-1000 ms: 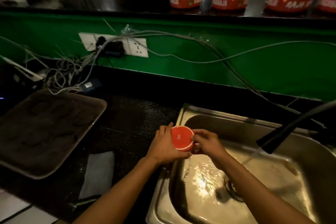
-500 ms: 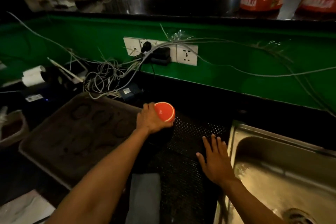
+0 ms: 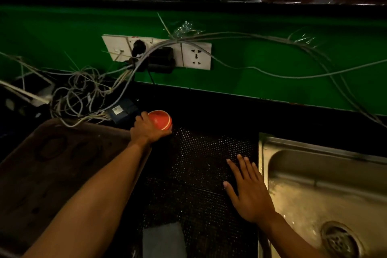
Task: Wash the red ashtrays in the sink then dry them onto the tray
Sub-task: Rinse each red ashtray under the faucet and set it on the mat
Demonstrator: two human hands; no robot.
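The left hand [image 3: 147, 130] grips a small round red ashtray [image 3: 161, 120] beside the dark rectangular tray [image 3: 62, 153]; the right hand [image 3: 249, 192] lies flat and spread, holding nothing, by the wet steel sink [image 3: 314, 174].

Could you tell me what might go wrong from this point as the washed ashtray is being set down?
1. The left hand holds the red ashtray close to the tangle of cables and the wall sockets; if it is wet, drips could reach them.
2. The ashtray hangs over the dark perforated mat, just past the tray, so it could end up off the tray.
3. The grip covers only one side, so it could slip.
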